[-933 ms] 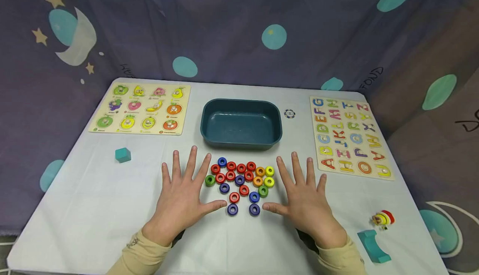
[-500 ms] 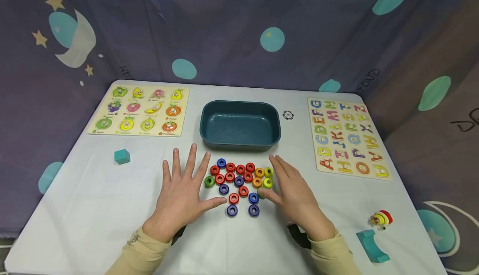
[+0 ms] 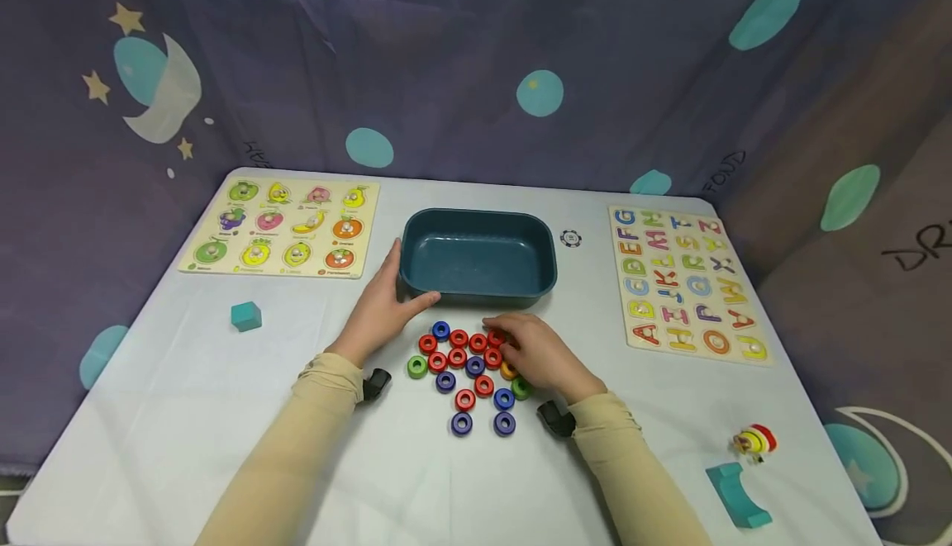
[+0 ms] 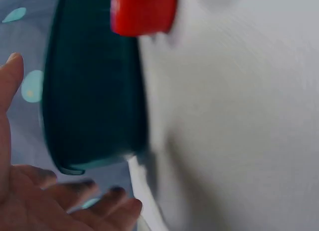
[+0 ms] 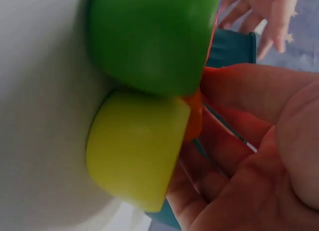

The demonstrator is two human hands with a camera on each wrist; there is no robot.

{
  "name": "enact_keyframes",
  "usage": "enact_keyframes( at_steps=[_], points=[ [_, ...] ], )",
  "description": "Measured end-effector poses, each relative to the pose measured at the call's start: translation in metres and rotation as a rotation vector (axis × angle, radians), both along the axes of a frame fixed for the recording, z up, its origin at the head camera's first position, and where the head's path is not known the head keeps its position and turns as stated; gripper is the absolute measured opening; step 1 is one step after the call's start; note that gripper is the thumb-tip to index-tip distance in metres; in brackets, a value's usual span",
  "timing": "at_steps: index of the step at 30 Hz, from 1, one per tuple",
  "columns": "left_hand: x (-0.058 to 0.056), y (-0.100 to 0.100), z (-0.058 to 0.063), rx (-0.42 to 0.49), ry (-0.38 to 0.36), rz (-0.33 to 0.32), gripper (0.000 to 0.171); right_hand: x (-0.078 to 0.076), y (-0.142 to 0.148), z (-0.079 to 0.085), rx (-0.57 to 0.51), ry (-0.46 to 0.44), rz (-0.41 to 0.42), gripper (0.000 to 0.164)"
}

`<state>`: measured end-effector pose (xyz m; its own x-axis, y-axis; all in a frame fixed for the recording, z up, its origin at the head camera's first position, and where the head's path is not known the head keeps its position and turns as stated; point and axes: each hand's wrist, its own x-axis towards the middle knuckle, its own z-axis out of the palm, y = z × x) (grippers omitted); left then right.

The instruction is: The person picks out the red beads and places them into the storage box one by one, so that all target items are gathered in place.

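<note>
My left hand [image 3: 381, 306] is at the left end of a dark teal basin [image 3: 476, 296], thumb along its front side and fingers by its left side. In the left wrist view the fingers [image 4: 89, 203] are spread, with a gap to the basin [image 4: 94, 91]. Over the upper right of a cluster of coloured rings, my right hand [image 3: 546, 356] curls its fingers and thumb round a red ring [image 3: 496, 338]. Exact contact is partly hidden. A yellow ring [image 5: 137, 151] and a green ring [image 5: 149, 36] stand close in the right wrist view.
A fruit puzzle board [image 3: 278, 228] lies back left, a letter puzzle board [image 3: 687, 282] on the right. A teal block [image 3: 245, 316] stands at left, a poker chip [image 3: 570, 238] beside the basin. A small figure [image 3: 754, 440] and a teal arch block [image 3: 738, 495] lie front right.
My left hand has moved forward from beside the rings to the basin's left end. The right hand has moved inward and left over the rings, its spread fingers now curled.
</note>
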<state>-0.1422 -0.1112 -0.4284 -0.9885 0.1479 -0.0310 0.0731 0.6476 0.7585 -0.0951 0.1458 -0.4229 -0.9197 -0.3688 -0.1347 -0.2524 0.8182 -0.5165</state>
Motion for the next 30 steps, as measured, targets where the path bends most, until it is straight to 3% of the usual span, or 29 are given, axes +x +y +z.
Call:
enact_keyframes(
  at_steps=[9, 13, 16, 19, 22, 26, 30],
  points=[
    [-0.007, 0.002, -0.009, 0.038, -0.093, 0.043, 0.099, -0.001, -0.006, -0.002, -0.005, 0.038, -0.074, 0.030],
    [-0.008, 0.001, -0.011, 0.053, -0.093, 0.050, 0.097, 0.005, -0.009, 0.010, -0.055, 0.052, -0.127, 0.033],
    [-0.009, 0.000, -0.011, 0.067, -0.085, 0.062, 0.097, 0.004, -0.012, 0.026, -0.131, 0.119, -0.150, 0.033],
    [-0.009, -0.001, -0.010, 0.081, -0.078, 0.075, 0.096, -0.011, -0.015, 0.039, -0.178, 0.207, -0.176, 0.031],
    [-0.009, -0.001, -0.010, 0.096, -0.088, 0.082, 0.096, -0.037, -0.019, 0.042, -0.157, 0.244, -0.204, 0.030],
    [-0.008, 0.000, -0.011, 0.112, -0.107, 0.084, 0.095, -0.072, -0.029, 0.034, -0.068, 0.183, -0.206, 0.030],
    [-0.007, 0.002, -0.012, 0.128, -0.113, 0.082, 0.096, -0.093, -0.037, 0.026, 0.002, 0.090, -0.199, 0.031]
  ],
)
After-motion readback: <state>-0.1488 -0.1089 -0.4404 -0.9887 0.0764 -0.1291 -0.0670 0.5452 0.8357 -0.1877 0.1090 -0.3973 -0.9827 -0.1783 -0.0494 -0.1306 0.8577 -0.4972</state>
